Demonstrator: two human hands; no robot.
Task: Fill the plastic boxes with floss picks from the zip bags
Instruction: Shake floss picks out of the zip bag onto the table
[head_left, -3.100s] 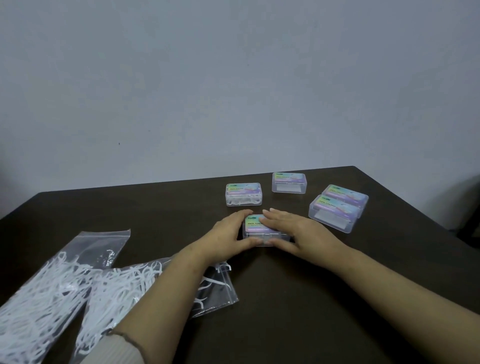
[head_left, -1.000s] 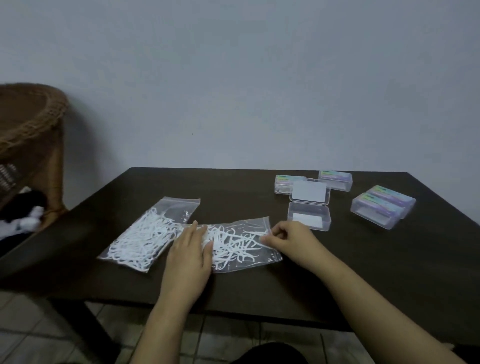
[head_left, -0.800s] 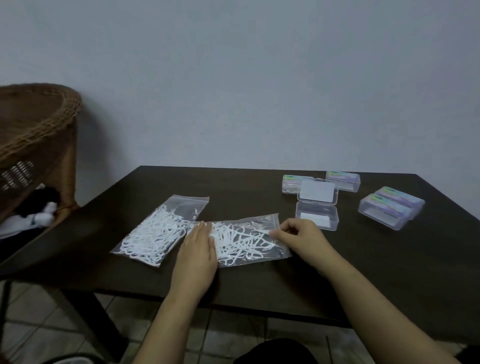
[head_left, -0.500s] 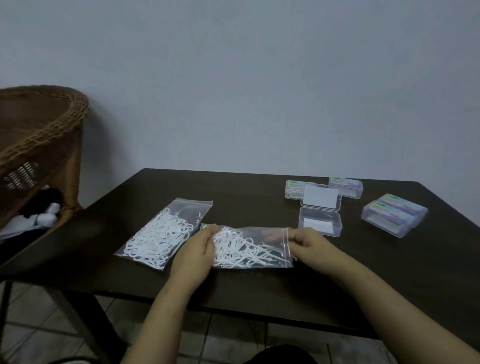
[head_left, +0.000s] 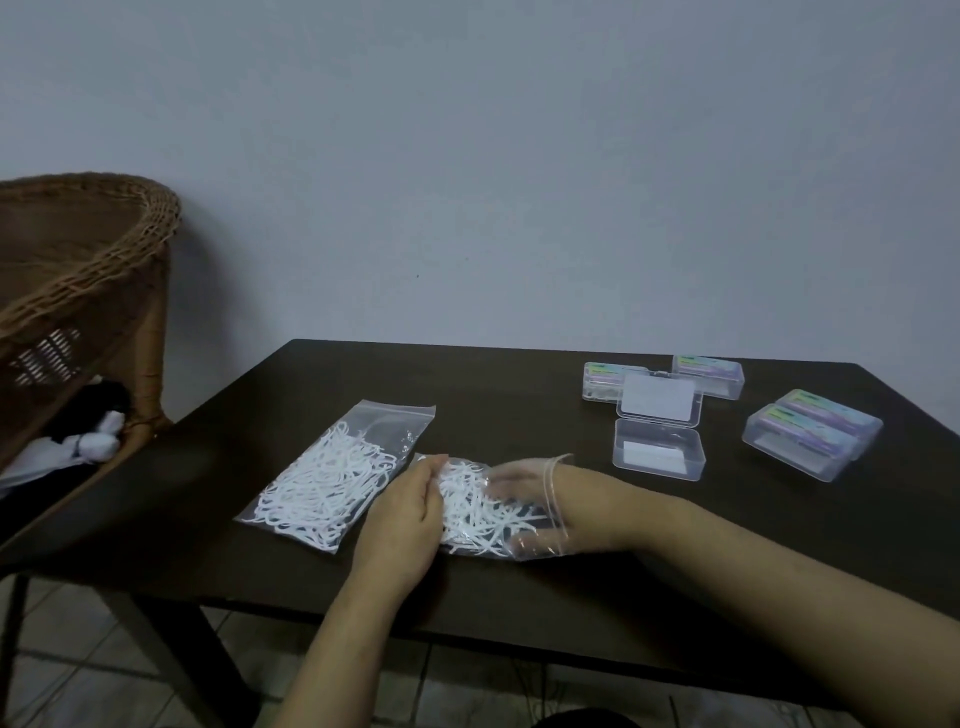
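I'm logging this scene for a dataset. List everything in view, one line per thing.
table: one, dark brown, centre
zip bags: two, clear with white floss picks; one lies left, the other is between the hands
open box: one, clear, lid up, right of the bags
closed boxes: four, clear with pastel labels, back right
wicker chair: one, brown, far left
wall: grey-white, behind
left hand: holds the near bag's left end
right hand: reaching inside that bag
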